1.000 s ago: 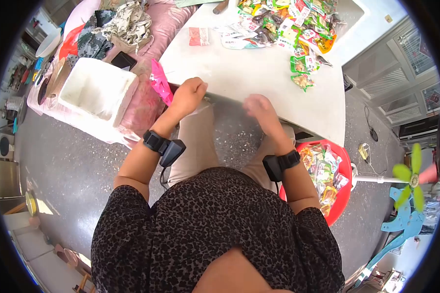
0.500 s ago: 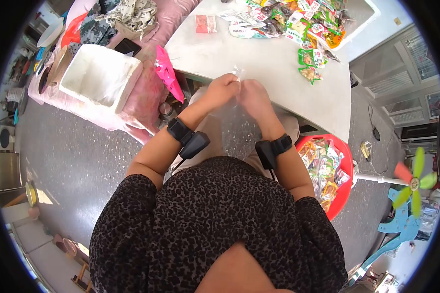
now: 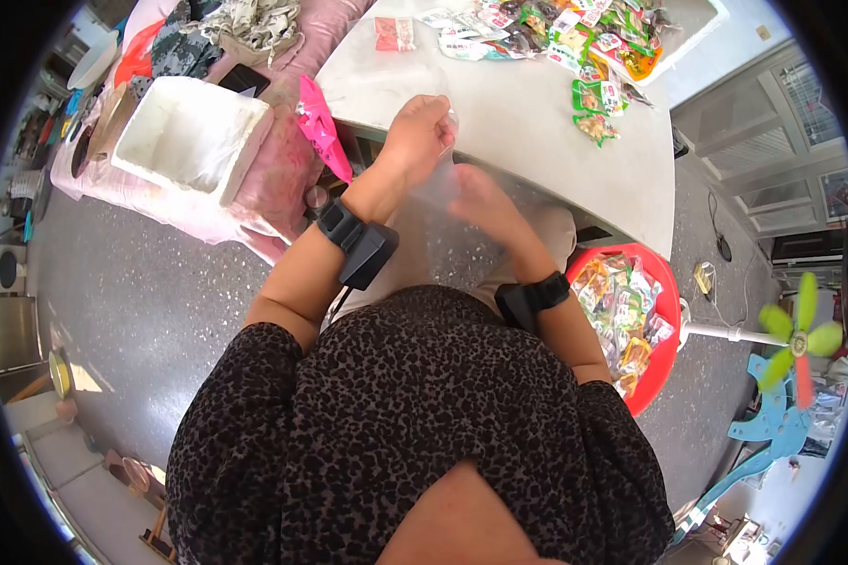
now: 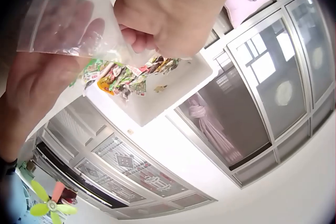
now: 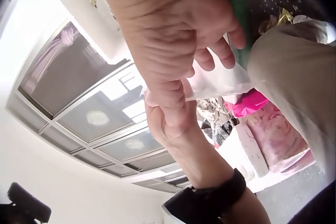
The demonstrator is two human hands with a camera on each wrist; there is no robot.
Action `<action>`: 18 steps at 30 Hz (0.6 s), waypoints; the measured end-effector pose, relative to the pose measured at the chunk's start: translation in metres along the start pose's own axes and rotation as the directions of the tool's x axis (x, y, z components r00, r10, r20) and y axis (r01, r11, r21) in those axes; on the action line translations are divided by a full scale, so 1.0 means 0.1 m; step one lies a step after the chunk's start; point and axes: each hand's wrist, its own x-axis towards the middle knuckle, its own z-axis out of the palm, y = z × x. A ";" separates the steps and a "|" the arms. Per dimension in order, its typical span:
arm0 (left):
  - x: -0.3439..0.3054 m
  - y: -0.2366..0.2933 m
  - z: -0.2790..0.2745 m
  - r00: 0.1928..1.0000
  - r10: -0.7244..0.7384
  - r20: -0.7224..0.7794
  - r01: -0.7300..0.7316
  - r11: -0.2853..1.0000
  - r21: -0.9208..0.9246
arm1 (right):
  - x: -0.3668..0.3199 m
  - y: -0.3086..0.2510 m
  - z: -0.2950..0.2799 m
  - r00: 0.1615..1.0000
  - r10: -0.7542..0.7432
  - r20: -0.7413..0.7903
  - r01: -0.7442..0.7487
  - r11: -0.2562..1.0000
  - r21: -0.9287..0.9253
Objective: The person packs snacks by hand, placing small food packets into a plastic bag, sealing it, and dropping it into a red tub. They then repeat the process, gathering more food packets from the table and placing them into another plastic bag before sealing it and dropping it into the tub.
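Observation:
Above the table's front edge, my left hand [image 3: 415, 139] pinches the top of a clear plastic bag [image 4: 65, 3] with curled fingers. Lower and to its right, my right hand [image 3: 485, 205] has its fingers extended and looks blurred in the head view. Through the film in the left wrist view, the fingers of my right hand [image 4: 39, 85] show; whether they lie inside or behind the bag, I cannot tell. The right wrist view has my right hand [image 5: 181, 32] with loosely spread fingers against the bag [image 5: 218, 83], near my left hand [image 5: 170, 119].
Colourful packets [image 3: 594, 42] lie heaped at the back of the table [image 3: 537, 141], beside a small red-and-white packet [image 3: 394, 34]. A red basin [image 3: 667, 311] of packets stands right. Left are a white foam box [image 3: 184, 141] and a pink package [image 3: 320, 127]. A fan [image 3: 799, 343] stands far right.
The hands came together at the bag, then separated: my left hand rose slightly while my right hand moved lower. The clear film now spreads between them. The view has shifted slightly.

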 end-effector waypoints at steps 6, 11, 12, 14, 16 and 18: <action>-0.05 -0.06 0.08 0.988 0.057 -0.143 -0.051 0.998 0.047 | -0.07 -0.05 0.03 0.975 0.135 -0.176 -0.143 0.989 -0.031; -0.10 -0.17 -0.06 0.955 0.294 0.035 -0.262 0.787 0.559 | -0.02 0.10 -0.21 0.916 0.135 -0.377 -0.047 0.972 0.232; -0.13 -0.19 -0.13 0.935 0.321 0.154 -0.336 0.657 0.675 | -0.03 0.11 -0.28 0.907 0.173 -0.385 -0.064 0.958 0.281; -0.32 -0.19 -0.15 0.759 0.361 0.541 -0.605 0.085 0.792 | -0.06 0.12 -0.38 0.885 0.251 -0.392 -0.094 0.921 0.377; -0.48 -0.26 -0.17 0.653 0.248 0.716 -0.671 -0.249 0.698 | -0.07 0.13 -0.40 0.874 0.273 -0.402 -0.108 0.916 0.387; -0.53 -0.38 -0.24 0.661 0.178 0.729 -0.664 -0.313 0.678 | -0.07 0.15 -0.44 0.874 0.286 -0.392 -0.128 0.915 0.383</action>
